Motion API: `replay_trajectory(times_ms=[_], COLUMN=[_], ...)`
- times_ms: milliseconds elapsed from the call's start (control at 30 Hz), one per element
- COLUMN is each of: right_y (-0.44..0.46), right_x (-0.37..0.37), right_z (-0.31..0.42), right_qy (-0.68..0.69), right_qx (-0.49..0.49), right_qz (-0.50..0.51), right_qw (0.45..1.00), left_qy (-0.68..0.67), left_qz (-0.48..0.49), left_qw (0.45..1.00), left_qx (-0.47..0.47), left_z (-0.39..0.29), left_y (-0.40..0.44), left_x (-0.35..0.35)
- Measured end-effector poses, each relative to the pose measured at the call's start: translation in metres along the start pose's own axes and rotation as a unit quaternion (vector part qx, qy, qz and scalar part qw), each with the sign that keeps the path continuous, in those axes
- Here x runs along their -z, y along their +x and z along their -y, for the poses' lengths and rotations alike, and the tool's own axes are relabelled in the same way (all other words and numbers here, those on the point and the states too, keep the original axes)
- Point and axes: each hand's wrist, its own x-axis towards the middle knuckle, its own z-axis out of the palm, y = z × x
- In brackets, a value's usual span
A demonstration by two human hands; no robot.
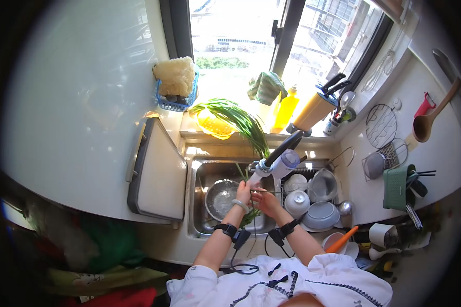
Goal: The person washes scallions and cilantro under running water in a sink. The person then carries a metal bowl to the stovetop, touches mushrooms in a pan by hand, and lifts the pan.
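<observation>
Fingers (241,190) of the left hand (243,195) are curled shut on thin green stalks (242,172), held over the sink (191,204) just below the faucet (262,173). The right hand (266,201) is kept close beside it, its fingertips at the stalks; whether they are pinched tight cannot be told.

The larger green bunch (235,115) is laid across the yellow colander (216,126) by the window, its far end hung down toward the faucet. It could be dragged into the sink by its own overhanging weight, or if a tangled strand were pulled. The colander might be tipped with it. Trimmings could be dropped beside the metal bowl (219,200), since it is set to the left of the hands. The cables (245,268) at the wrist straps could be caught on the sink's front edge or wetted, as they are left loose. Crockery could be knocked if the right arm were swung outward.

Counted are two hands, two wrist straps, one faucet, one colander, one metal bowl in the sink, one blue basket (177,106), one yellow bottle (285,110) and one wooden spoon (429,123). At least four pieces of crockery (321,217) are seen at the right; an exact number is prevented by overlap.
</observation>
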Motion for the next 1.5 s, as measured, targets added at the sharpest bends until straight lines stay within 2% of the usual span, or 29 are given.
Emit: replay_trajectory(times_ms=[33, 67, 100, 167, 200, 233, 300, 367, 400, 433, 500, 567, 633, 733, 767, 833, 900, 967, 1000, 1100, 1133, 1233, 1267, 1367, 1500], right_y=[0.0, 0.001, 0.002, 0.0, 0.003, 0.006, 0.01, 0.013, 0.013, 0.013, 0.014, 0.017, 0.018, 0.014, 0.016, 0.012, 0.015, 0.014, 0.012, 0.009, 0.007, 0.003, 0.004, 0.006, 0.011], right_x=[0.003, 0.005, 0.006, -0.003, -0.001, -0.001, -0.002, -0.004, -0.005, -0.006, -0.004, 0.006, 0.019, 0.036, 0.041, 0.05, 0.066, 0.073, 0.074, 0.081, 0.081, 0.083, 0.086, 0.09, 0.09], right_z=[0.002, 0.004, 0.006, 0.011, 0.012, 0.014, 0.017, 0.017, 0.015, 0.014, 0.01, 0.005, -0.001, -0.002, -0.004, -0.008, -0.022, -0.028, -0.031, -0.038, -0.038, -0.037, -0.039, -0.038, -0.042], right_qy=[-0.004, -0.1, -0.194, -0.188, -0.202, -0.216, -0.192, -0.166, -0.153, -0.141, -0.133, -0.14, -0.152, -0.164, -0.164, -0.223, -0.221, -0.225, -0.221, -0.221, -0.219, -0.223, -0.21, -0.182, -0.195], right_qx=[0.0, -0.007, -0.013, -0.02, 0.007, 0.035, 0.038, 0.042, 0.024, 0.006, 0.005, 0.02, 0.058, 0.068, 0.072, 0.058, 0.058, 0.051, 0.047, 0.045, 0.036, 0.037, 0.04, 0.036, 0.028], right_qz=[-0.003, -0.005, -0.005, 0.003, 0.018, 0.032, 0.051, 0.07, 0.067, 0.065, 0.055, 0.036, 0.021, -0.072, -0.069, -0.145, -0.148, -0.122, -0.118, -0.091, -0.089, -0.09, -0.097, -0.101, -0.112], right_qw=[1.0, 0.995, 0.981, 0.982, 0.979, 0.975, 0.979, 0.983, 0.986, 0.988, 0.99, 0.989, 0.986, 0.981, 0.982, 0.962, 0.962, 0.965, 0.967, 0.97, 0.971, 0.97, 0.972, 0.977, 0.974], left_qy=[-0.035, -0.016, -0.019, -0.004, -0.003, 0.053, 0.114, 0.093, 0.071, 0.014, -0.005, -0.009, -0.103, -0.195, -0.215, -0.231, -0.243, -0.165, -0.253, -0.293, -0.289, -0.218, -0.176, -0.05, -0.067], left_qz=[0.055, 0.098, 0.098, 0.126, 0.126, 0.153, 0.182, 0.128, 0.07, 0.031, 0.043, -0.001, -0.004, 0.027, 0.028, 0.039, 0.002, -0.056, -0.025, -0.06, -0.105, -0.111, -0.145, -0.136, -0.173], left_qw=[0.996, 0.992, 0.992, 0.991, 0.991, 0.987, 0.977, 0.987, 0.994, 0.998, 0.994, 0.99, 0.986, 0.966, 0.961, 0.953, 0.942, 0.947, 0.931, 0.913, 0.907, 0.92, 0.93, 0.96, 0.961], left_qx=[0.053, 0.084, 0.082, -0.034, -0.035, -0.015, 0.005, -0.01, -0.034, -0.058, -0.105, -0.137, -0.132, -0.166, -0.172, -0.192, -0.233, -0.27, -0.26, -0.278, -0.287, -0.305, -0.29, -0.239, -0.205], left_z=[-0.004, 0.0, 0.014, 0.042, 0.033, 0.016, -0.001, -0.008, -0.016, -0.023, -0.051, -0.096, -0.134, -0.176, -0.189, -0.206, -0.215, -0.219, -0.217, -0.219, -0.222, -0.215, -0.215, -0.227, -0.241], left_y=[-0.004, -0.002, 0.009, 0.033, 0.032, 0.029, 0.033, 0.044, 0.045, 0.06, 0.08, 0.081, 0.091, 0.114, 0.121, 0.145, 0.174, 0.196, 0.218, 0.236, 0.22, 0.227, 0.229, 0.221, 0.229], left_x=[-0.002, 0.002, 0.004, 0.009, 0.01, 0.01, 0.011, 0.014, 0.012, 0.014, 0.023, 0.019, 0.016, 0.004, -0.004, -0.014, -0.021, -0.024, -0.023, -0.026, -0.042, -0.044, -0.04, -0.028, -0.028])
